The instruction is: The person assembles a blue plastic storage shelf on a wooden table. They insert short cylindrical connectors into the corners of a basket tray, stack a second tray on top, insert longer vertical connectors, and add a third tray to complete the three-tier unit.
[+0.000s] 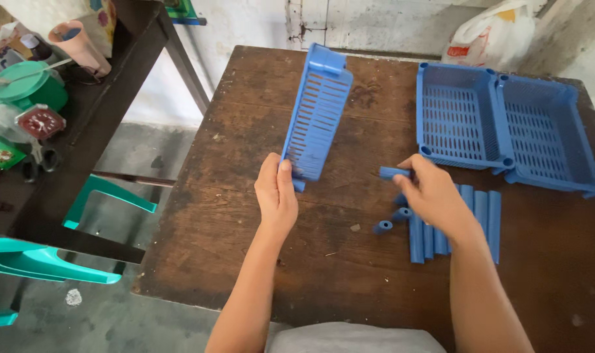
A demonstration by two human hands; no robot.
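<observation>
On table: left hand (276, 196) clamps tilted tray (317, 111); right hand (433, 193) pinches tube (392, 172); baskets (503, 124) empty.

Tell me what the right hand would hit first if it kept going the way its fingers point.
The right hand, gripping a short blue tube, points left and slightly away. Probably the blue slotted tray held tilted up in the left hand comes first, though depth is unclear from this view.

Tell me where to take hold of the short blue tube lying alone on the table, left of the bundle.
Probably best to pinch the short tube across its round sides, coming from above. It lies on the table, a little apart from the long tubes, so fingers fit on both sides. The right hand is nearest, though it already holds another tube.
</observation>
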